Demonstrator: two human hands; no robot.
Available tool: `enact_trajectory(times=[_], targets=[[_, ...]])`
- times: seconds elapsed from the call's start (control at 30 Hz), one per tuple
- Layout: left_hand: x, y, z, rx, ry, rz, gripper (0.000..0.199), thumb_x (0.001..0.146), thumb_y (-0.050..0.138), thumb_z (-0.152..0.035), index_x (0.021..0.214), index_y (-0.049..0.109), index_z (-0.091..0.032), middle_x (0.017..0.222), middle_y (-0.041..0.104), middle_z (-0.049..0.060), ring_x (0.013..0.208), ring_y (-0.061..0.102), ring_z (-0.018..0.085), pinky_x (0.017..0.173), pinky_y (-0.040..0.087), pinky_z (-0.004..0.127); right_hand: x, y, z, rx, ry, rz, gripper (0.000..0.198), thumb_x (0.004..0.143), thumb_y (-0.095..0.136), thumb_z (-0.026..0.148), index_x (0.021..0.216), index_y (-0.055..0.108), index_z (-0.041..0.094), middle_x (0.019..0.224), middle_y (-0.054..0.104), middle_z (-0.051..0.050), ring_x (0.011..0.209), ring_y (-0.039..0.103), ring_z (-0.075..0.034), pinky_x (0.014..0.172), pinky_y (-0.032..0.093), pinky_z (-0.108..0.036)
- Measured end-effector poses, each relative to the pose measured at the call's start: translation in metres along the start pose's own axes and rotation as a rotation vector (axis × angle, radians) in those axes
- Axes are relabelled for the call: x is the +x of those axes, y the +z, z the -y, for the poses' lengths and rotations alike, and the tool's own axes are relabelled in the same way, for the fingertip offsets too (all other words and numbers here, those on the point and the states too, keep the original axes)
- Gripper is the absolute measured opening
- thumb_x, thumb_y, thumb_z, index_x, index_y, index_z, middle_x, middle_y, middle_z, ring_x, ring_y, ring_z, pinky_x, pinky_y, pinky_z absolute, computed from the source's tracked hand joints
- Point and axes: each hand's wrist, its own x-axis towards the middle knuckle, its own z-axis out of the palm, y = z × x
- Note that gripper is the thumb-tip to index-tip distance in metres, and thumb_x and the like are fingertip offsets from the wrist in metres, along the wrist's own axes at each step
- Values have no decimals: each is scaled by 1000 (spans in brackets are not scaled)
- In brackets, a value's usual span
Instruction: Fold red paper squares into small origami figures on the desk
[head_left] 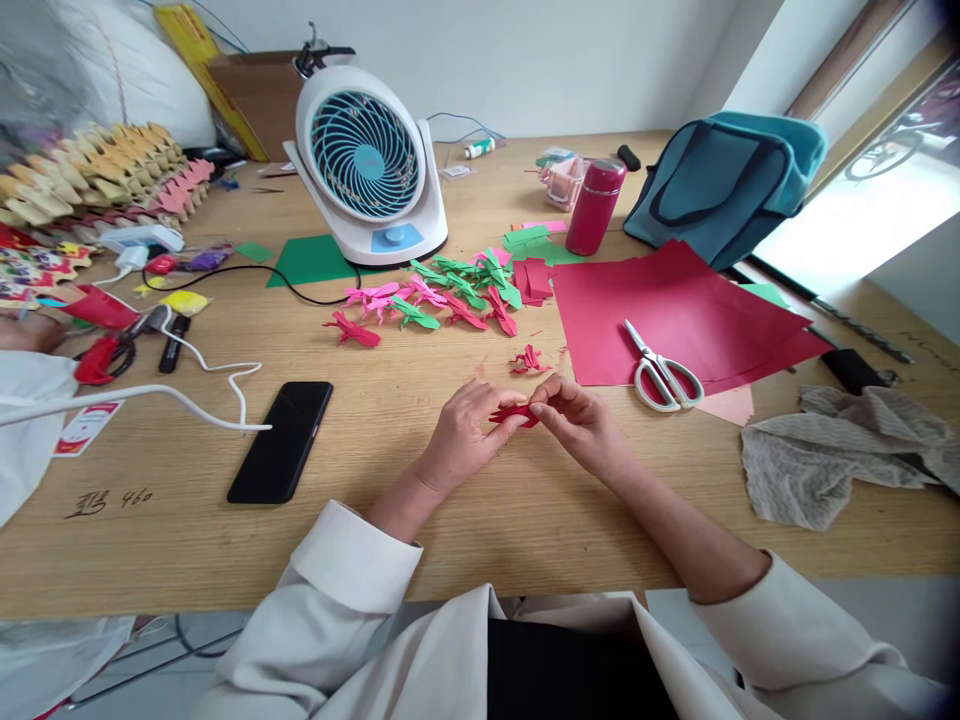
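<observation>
Between my fingers, low over the table in front of me, is a small folded red paper piece (517, 412). My left hand (472, 428) pinches its left side with thumb and fingers. From the other side, my right hand (576, 420) grips the right end in a pinch. The fingers cover much of the paper. Just beyond my hands lies a red folded paper figure (529, 360) with thin legs. Farther back, several green folded paper figures (469, 278) are heaped with pink and red ones.
White-handled scissors (660, 372) rest beside large red paper sheets (652, 310). A white fan (367, 160), a red flask (596, 205) and a teal bag (720, 190) stand behind. At left are a phone (281, 442) with a cable and another person's sleeve (30, 420). A cloth (832, 460) lies right.
</observation>
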Motion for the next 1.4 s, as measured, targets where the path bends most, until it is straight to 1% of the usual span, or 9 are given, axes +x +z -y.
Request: enact_trajectory(times=[0.17,0.3,0.43,0.57,0.73,0.87,1.03,1.23,1.4], targets=[[1,0,3,-29,-6,-33,5,89,65,-22,93,67,-20,83,70,2,79,61,15,77,51,31,1,-2,-1,75,28,-1,19,90,65,39,87,59,21,78,59,0,74,56,-14,71,46,-29],[0,1,5,-52,-12,-51,5,89,65,-21,92,68,-20,83,70,2,80,62,15,77,51,30,1,-2,-3,88,45,-14,20,89,66,40,87,60,21,81,61,-1,76,59,-15,73,47,-29],[-1,2,6,-73,-8,-67,6,88,66,-19,93,69,-20,84,71,2,81,63,15,78,51,30,0,-1,-5,2,18,-14,20,88,67,40,86,62,21,82,63,-2,77,59,-16,74,47,-30],[-1,2,5,-86,-12,-50,4,88,66,-20,91,69,-20,83,70,2,80,63,14,79,51,30,0,0,-1,-110,-40,-23,19,89,66,39,85,64,20,80,61,-2,74,56,-15,69,45,-30],[1,1,2,-65,-31,-39,7,90,63,-22,89,70,-21,82,68,3,82,62,17,79,51,32,0,2,5,-194,-116,-43,20,90,64,38,80,62,21,78,60,-2,71,52,-15,66,42,-30],[2,1,1,-51,-12,-41,7,90,62,-20,87,69,-20,81,67,3,82,60,16,79,50,32,-1,3,9,-250,-163,-53,16,91,63,31,79,60,21,77,58,-2,68,48,-14,63,41,-30],[1,2,1,-27,6,-25,9,90,61,-18,85,68,-20,81,66,3,81,59,16,82,49,33,-2,3,13,-314,-220,-43,13,92,60,23,79,58,22,78,57,-2,71,50,-15,65,41,-31],[2,2,-3,-4,-47,11,12,91,59,-18,81,65,-21,80,65,1,82,57,16,87,47,35,-2,4,15,-353,-230,-38,14,93,58,26,79,57,22,78,56,-2,72,51,-16,65,42,-32],[1,1,-2,-17,-50,-44,8,89,62,-18,83,66,-21,86,65,3,87,60,17,83,48,35,-2,3,16,-346,-208,-60,15,93,59,28,80,58,22,78,56,-3,74,52,-17,68,42,-33]])
